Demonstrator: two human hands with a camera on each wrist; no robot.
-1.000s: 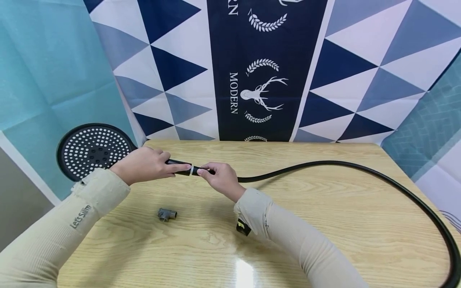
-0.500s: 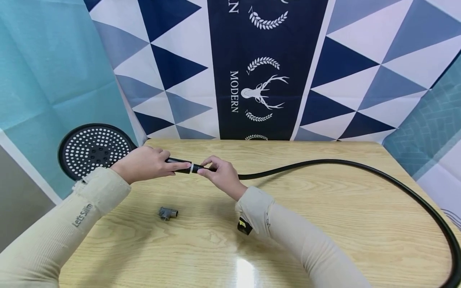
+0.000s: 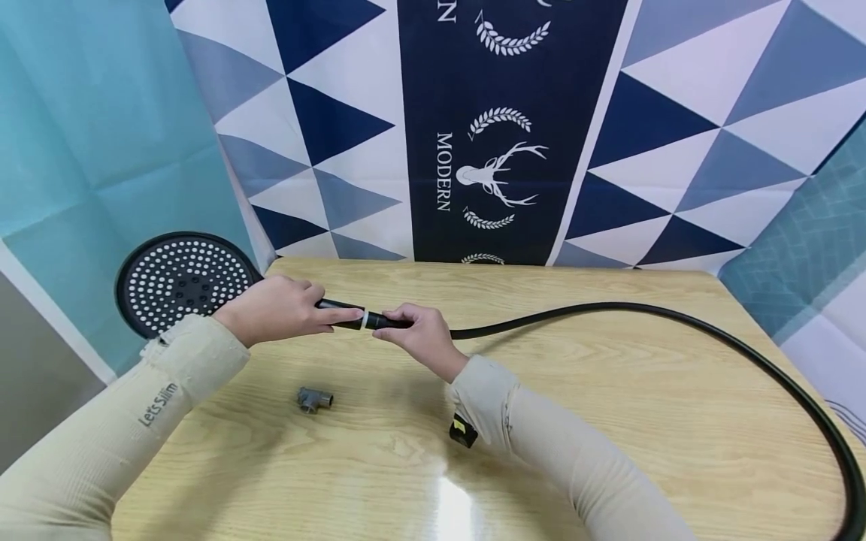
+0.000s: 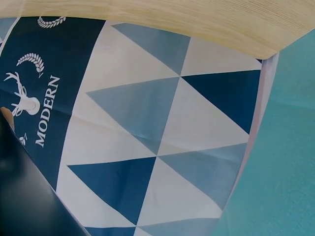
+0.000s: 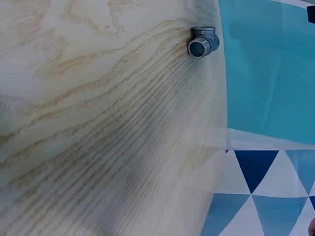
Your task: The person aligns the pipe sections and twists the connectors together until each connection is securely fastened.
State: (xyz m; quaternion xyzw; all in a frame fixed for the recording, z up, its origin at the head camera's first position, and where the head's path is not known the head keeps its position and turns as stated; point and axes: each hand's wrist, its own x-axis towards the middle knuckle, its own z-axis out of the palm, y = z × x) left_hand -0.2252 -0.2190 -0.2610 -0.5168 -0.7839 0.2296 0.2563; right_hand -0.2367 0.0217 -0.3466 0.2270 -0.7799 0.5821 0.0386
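Note:
In the head view a black shower head (image 3: 188, 279) with a round, white-dotted face is held up at the left. My left hand (image 3: 277, 312) grips its handle, the index finger stretched along it. Just right of that finger a white ring (image 3: 365, 319) shows where the handle meets the black hose (image 3: 609, 306). My right hand (image 3: 425, 334) pinches the hose's end fitting (image 3: 384, 321) between thumb and fingers. A large dark surface, probably the shower head (image 4: 29, 196), fills the lower left of the left wrist view. The right wrist view shows almost nothing of the hand.
A small grey pipe fitting with several openings (image 3: 314, 400) lies on the wooden table (image 3: 379, 466), below my left hand; the right wrist view also shows this grey fitting (image 5: 203, 42). The hose loops over the table's right side. A patterned cloth (image 3: 352, 150) hangs behind.
The right thumb and fingers have shifted slightly along the hose fitting, away from the white ring, and more of the fitting shows. The left hand keeps its grip; the view has drifted slightly.

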